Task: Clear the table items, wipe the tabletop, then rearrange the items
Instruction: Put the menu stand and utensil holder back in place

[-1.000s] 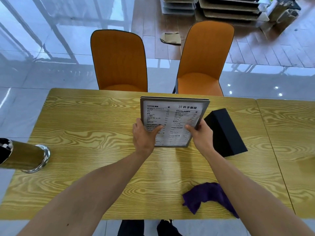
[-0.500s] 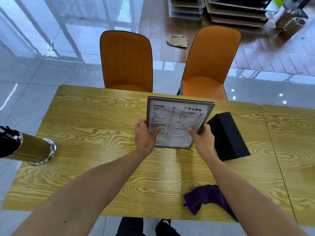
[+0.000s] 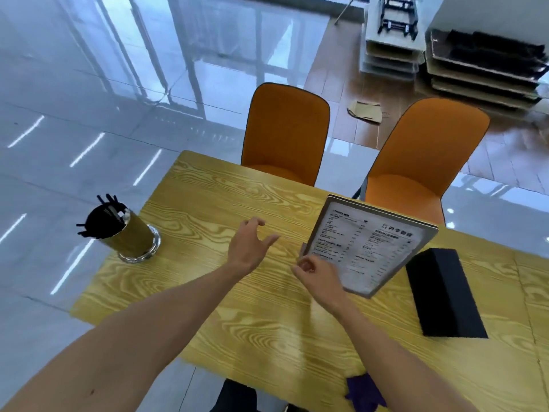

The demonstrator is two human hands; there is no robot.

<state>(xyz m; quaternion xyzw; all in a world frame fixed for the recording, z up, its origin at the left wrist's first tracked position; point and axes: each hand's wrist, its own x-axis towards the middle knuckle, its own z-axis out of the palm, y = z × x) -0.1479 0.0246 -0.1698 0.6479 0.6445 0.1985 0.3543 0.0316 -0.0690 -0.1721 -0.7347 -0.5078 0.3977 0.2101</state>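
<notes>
A framed menu card stands tilted on the yellow wood-grain table, right of centre. My right hand is at its lower left corner, fingers curled on the edge. My left hand hovers over bare tabletop to the left of the menu, fingers spread, holding nothing. A gold cylinder holder with black sticks stands near the table's left edge. A black box lies to the right of the menu. A purple cloth lies at the near edge, partly hidden by my right forearm.
Two orange chairs are tucked in at the far side. A second table adjoins on the right. Stacked trays and cardboard sit on the floor beyond. The floor on the left is glossy tile.
My left hand has let go of the menu and moved left, fingers open. My right hand shifted to the menu's lower left corner. The view swung left, bringing the holder fully in.
</notes>
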